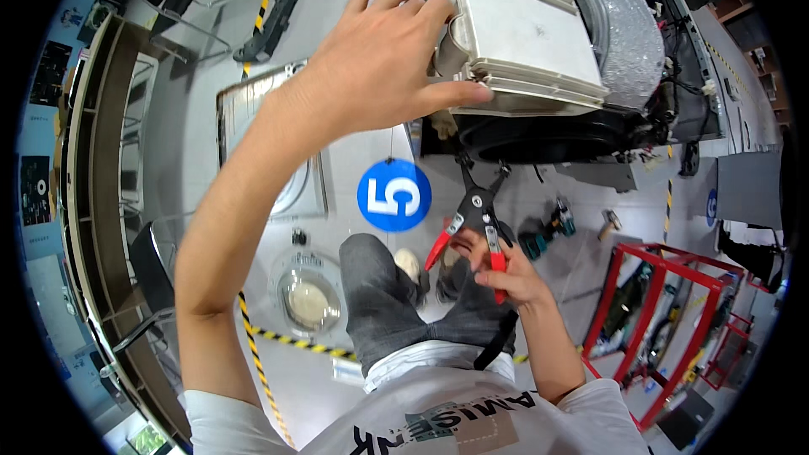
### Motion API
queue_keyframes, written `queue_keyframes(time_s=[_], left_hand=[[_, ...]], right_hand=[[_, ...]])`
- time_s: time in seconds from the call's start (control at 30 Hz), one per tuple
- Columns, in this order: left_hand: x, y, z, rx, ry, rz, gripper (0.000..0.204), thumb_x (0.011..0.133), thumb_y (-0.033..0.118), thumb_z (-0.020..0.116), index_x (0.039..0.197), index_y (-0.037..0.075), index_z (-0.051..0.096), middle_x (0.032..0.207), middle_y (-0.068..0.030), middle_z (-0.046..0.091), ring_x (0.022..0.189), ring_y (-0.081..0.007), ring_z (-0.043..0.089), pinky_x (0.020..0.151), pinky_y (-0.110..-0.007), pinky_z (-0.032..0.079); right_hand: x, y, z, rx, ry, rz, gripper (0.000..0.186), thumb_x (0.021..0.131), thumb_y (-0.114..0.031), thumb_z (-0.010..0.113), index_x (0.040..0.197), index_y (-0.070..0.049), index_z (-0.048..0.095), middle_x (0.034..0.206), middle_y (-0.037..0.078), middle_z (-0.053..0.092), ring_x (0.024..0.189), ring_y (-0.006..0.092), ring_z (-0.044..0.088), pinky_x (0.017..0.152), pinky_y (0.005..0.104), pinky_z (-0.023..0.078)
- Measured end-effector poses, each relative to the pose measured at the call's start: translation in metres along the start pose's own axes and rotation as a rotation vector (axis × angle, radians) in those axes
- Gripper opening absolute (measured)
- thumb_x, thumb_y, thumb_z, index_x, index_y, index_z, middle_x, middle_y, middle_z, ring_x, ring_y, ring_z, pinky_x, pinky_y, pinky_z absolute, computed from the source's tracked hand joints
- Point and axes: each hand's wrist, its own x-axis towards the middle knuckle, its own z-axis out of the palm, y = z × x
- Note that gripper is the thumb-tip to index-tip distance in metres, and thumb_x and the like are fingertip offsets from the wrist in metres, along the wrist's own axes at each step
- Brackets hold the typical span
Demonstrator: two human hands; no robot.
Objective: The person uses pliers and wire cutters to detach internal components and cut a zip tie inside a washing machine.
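At the upper middle, the white plastic housing (pixel 531 25) of an opened appliance has my left hand (pixel 383 63) against its left corner. The thumb stretches along the front edge and the fingers lie spread at the side, some fingertips hidden. Lower down, my right hand (pixel 506 274) is closed on a pair of red-handled pliers (pixel 479 206). Their handles are spread, and the dark jaws point up, parted, just below the appliance's black round part (pixel 548 136). Whether the jaws touch anything cannot be made out.
A green-and-black cordless drill (pixel 552 227) and a hammer (pixel 610 223) lie on the floor at right, near a red-framed cart (pixel 649 312). On the left are a round clear door (pixel 306 299), a metal panel (pixel 316 185), chairs (pixel 164 0) and a shelf unit (pixel 93 160).
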Motion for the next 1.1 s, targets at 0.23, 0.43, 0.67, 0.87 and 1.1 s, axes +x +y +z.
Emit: queue_keyframes(time_s=[0.23,0.43,0.67,0.87,1.1], left_hand=[[0.004,0.013,0.030,0.127,0.027,0.098,0.092,0.075,0.069,0.073,0.120,-0.010,0.055,0.095,-0.0262,0.067,0.099,-0.0378,0.065,0.100,-0.045,0.043],[0.011,0.024,0.034,0.167,0.073,0.090,0.088,0.077,0.065,0.073,0.123,-0.007,0.055,0.095,-0.0260,0.068,0.098,-0.0371,0.067,0.097,-0.044,0.046],[0.018,0.030,0.034,0.167,0.107,0.060,0.084,0.079,0.061,0.073,0.127,-0.004,0.054,0.096,-0.0257,0.069,0.097,-0.0364,0.068,0.092,-0.043,0.049],[0.015,0.030,0.032,0.156,0.147,0.035,0.080,0.081,0.057,0.073,0.131,-0.001,0.054,0.096,-0.0255,0.070,0.096,-0.0357,0.070,0.089,-0.042,0.052],[0.019,0.039,0.028,0.189,0.188,-0.006,0.076,0.083,0.053,0.073,0.135,0.002,0.053,0.097,-0.0252,0.071,0.095,-0.0350,0.072,0.085,-0.041,0.055]], right_hand=[[0.045,0.053,-0.073,-0.256,-0.082,-0.172,0.018,0.077,-0.008,0.073,0.090,-0.004,0.060,0.154,0.027,0.036,0.143,0.0411,0.035,0.119,0.0545,0.021],[0.084,0.063,-0.082,-0.296,-0.083,-0.343,0.021,0.076,-0.001,0.066,0.090,-0.005,0.052,0.154,0.030,0.034,0.140,0.0414,0.039,0.118,0.0540,0.023],[0.092,0.049,-0.062,-0.569,-0.010,-0.426,0.024,0.077,-0.001,0.060,0.101,-0.003,0.054,0.114,0.009,0.050,0.099,0.0198,0.050,0.093,0.0323,0.040],[0.096,0.056,-0.064,-0.599,0.035,-0.384,0.034,0.077,0.000,0.059,0.110,-0.002,0.055,0.114,0.006,0.050,0.097,0.0173,0.050,0.091,0.0298,0.041],[0.093,0.066,-0.077,-0.505,0.065,-0.344,0.073,0.080,0.003,0.060,0.150,-0.001,0.040,0.098,0.005,0.054,0.118,0.0204,0.053,0.115,0.0376,0.029]])
